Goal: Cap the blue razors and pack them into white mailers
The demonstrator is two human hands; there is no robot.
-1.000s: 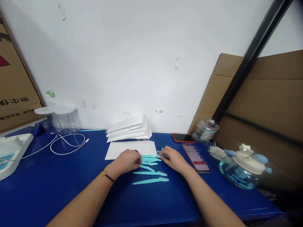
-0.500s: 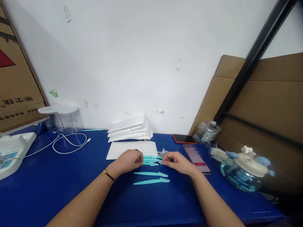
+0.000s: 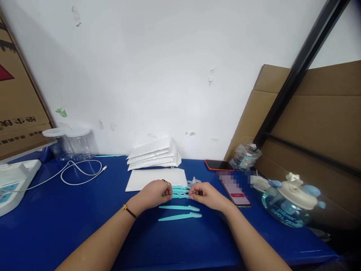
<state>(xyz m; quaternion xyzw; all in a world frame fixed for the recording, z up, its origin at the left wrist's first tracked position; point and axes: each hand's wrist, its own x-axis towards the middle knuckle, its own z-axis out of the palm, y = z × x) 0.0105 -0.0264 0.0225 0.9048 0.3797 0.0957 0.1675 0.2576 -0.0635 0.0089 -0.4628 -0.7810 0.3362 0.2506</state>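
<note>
Several teal eyebrow razors (image 3: pixel 180 187) lie close together between my two hands. With fingers pinched, my left hand (image 3: pixel 156 193) grips the handle end of the nearest razor in this group. My right hand (image 3: pixel 209 195) is also closed, its thumb and fingertips at the blade end of that same razor; any small piece inside the pinch is hidden. Nearer to me, an eyebrow razor (image 3: pixel 178 207) and another eyebrow razor (image 3: pixel 179 217) lie side by side, blade ends to the right. Small translucent pieces (image 3: pixel 194 181) rest just behind my right hand.
Behind my left hand lies a flat white padded mailer (image 3: pixel 152 178), with a stack of mailers (image 3: pixel 153 154) against the wall. Two phones, one a lit phone (image 3: pixel 236 190), and a water bottle (image 3: pixel 290 203) stand right. Left are a cable (image 3: pixel 81 183), clear jars (image 3: pixel 80 145) and a power strip (image 3: pixel 17 184).
My right hand has moved slightly left and down, bringing its fingertips to the razor's blade end. My left hand stays nearly where it was. The view has shifted a little.
</note>
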